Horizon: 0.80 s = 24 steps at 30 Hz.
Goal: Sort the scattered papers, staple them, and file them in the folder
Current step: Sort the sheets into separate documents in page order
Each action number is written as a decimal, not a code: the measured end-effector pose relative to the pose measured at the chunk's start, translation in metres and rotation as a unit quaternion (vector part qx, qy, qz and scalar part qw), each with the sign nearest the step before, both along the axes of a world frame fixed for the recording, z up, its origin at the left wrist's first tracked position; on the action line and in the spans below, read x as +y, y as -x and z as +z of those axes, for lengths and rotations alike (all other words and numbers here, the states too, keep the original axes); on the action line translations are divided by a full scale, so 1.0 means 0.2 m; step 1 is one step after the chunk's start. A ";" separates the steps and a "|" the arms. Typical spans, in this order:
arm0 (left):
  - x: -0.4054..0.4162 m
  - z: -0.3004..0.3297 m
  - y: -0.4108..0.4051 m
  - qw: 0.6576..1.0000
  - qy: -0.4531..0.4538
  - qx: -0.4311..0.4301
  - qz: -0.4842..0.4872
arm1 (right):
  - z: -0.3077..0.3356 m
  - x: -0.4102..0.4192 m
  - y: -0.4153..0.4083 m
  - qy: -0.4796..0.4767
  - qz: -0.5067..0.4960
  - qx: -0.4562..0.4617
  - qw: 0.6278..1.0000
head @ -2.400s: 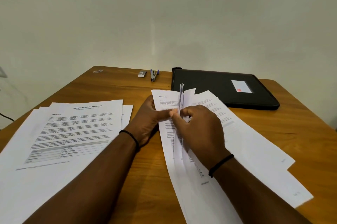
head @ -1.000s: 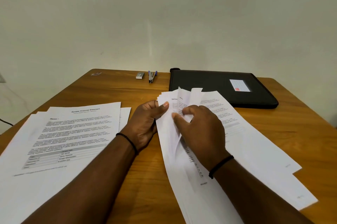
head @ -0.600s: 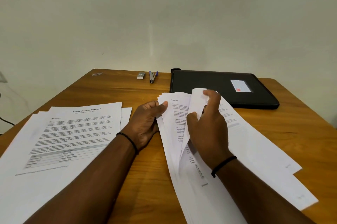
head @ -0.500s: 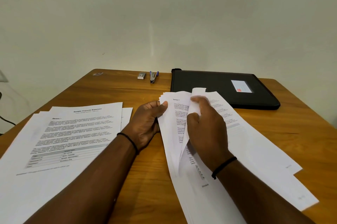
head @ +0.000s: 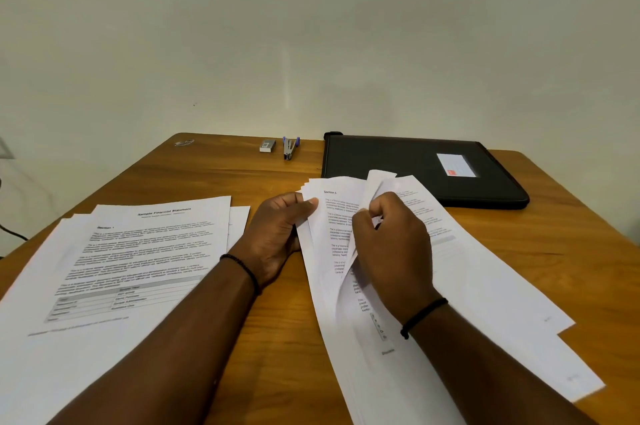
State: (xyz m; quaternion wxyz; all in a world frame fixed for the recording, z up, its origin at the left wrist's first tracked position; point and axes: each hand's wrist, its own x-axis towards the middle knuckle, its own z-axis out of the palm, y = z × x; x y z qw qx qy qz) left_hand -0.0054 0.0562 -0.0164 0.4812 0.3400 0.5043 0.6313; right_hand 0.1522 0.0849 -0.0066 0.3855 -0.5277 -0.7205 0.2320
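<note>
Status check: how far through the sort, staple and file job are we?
Early. One pile headed Sample Financial Statement lies set aside at left. In hand: the left hand grips the fanned sheets while the right hand pinches pages apart. Left: the stapler sits untouched and the black folder is closed.

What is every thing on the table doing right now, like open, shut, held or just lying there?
Left hand: grips the fanned papers' left edge.
Right hand: pinches one sheet, lifting it.
Fanned papers: held, spread, not stapled.
Sorted pile: lying flat, face up.
Folder: shut, flat.
Stapler: lying untouched.
Staple box: untouched.
</note>
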 end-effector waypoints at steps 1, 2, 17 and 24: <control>0.00 0.00 0.00 1.000 0.001 -0.001 0.000 | 0.00 0.00 0.00 -0.002 -0.003 0.005 1.000; 0.00 0.00 0.00 1.000 0.002 0.001 0.001 | 0.00 0.01 0.00 -0.004 -0.005 0.003 1.000; 0.01 0.01 -0.03 0.999 -0.016 -0.015 -0.031 | 0.01 -0.03 0.02 -0.038 0.036 -0.072 0.996; 0.01 -0.01 0.00 1.000 -0.007 0.012 -0.015 | -0.01 0.00 0.02 -0.035 -0.001 -0.040 0.999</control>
